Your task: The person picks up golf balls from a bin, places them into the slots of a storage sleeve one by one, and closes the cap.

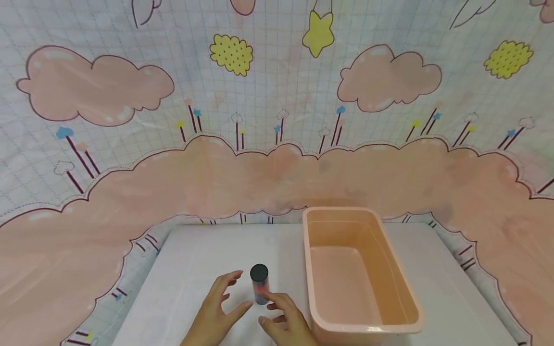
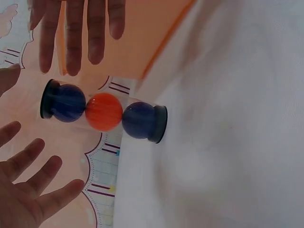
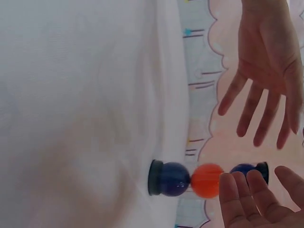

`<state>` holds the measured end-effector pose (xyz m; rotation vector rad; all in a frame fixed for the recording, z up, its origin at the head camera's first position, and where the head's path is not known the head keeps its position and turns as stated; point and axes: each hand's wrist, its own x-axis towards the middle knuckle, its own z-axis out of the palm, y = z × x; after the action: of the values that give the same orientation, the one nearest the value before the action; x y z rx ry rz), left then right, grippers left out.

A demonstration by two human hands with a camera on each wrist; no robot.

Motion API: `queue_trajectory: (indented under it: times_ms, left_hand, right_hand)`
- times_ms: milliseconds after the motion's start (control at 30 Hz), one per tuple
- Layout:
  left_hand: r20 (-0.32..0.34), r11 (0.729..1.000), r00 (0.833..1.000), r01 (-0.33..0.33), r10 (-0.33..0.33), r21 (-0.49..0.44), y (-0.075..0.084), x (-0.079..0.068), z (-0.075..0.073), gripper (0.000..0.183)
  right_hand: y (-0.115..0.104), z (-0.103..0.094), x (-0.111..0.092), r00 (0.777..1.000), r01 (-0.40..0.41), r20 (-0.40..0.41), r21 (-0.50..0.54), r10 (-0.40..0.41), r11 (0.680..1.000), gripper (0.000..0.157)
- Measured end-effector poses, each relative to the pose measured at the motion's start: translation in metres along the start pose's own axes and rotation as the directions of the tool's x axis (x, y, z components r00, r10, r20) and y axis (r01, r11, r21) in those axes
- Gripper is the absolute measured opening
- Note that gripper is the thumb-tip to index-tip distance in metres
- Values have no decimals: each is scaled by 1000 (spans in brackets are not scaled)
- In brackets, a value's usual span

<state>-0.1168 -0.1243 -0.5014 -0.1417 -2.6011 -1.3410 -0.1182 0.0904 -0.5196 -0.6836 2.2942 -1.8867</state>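
A clear tube [image 1: 260,287] with dark caps stands upright on the table. Inside it sit a blue ball [image 2: 138,119], an orange ball [image 2: 103,111] and another blue ball [image 2: 69,103], one above the other. On its left side is my left hand [image 1: 218,310], fingers spread and lightly bent, apart from the tube. My right hand [image 1: 287,319] is at the tube's right, loosely bent, its fingertips overlapping the tube in the head view. Both wrist views show a gap between the hands with the tube in it; neither hand grips anything.
A peach plastic tub [image 1: 308,269] stands just right of my right hand. White cloth covers the table [image 1: 195,250]. Behind it hangs a patterned curtain [image 1: 259,178] with clouds and stars, which also reaches down both sides.
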Motion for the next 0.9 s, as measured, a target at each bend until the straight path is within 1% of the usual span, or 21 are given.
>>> queue_trajectory:
  times_ms: [67, 200, 267, 367, 467, 567, 667, 833, 900]
  left_hand:
    - [3, 999, 1000, -29, 29, 31, 1, -2, -3, 65]
    - [9, 989, 993, -118, 118, 85, 5, -5, -9, 65]
    - [11, 980, 987, -163, 163, 113, 8, -6, -12, 66]
    - [14, 960, 973, -232, 232, 158, 15, -4, -16, 67]
    - [22, 938, 959, -281, 282, 201, 24, -1, -21, 69]
    - [41, 921, 949, -312, 312, 231, 32, 3, -27, 69]
    - [62, 911, 942, -334, 329, 242, 40, 9, -33, 69]
    - [80, 889, 925, -379, 371, 259, 52, 19, -43, 69]
    - [81, 884, 919, -392, 385, 254, 58, 23, -45, 70]
  right_hand:
    - [-3, 0, 0, 1000, 27, 14, -22, -27, 999, 50]
    - [-10, 1, 1, 996, 84, 12, -57, -84, 995, 50]
    - [-15, 1, 2, 995, 95, 11, -66, -94, 993, 50]
    - [-24, -1, 4, 995, 103, 17, -73, -102, 992, 51]
    - [-36, -5, 7, 992, 123, 35, -81, -121, 989, 52]
    - [-50, -12, 11, 989, 139, 61, -87, -134, 986, 52]
    - [-66, -20, 13, 990, 126, 80, -80, -120, 989, 51]
    - [-89, -32, 16, 994, 88, 65, -75, -83, 993, 52]
    - [-98, -36, 17, 996, 73, 53, -76, -69, 994, 53]
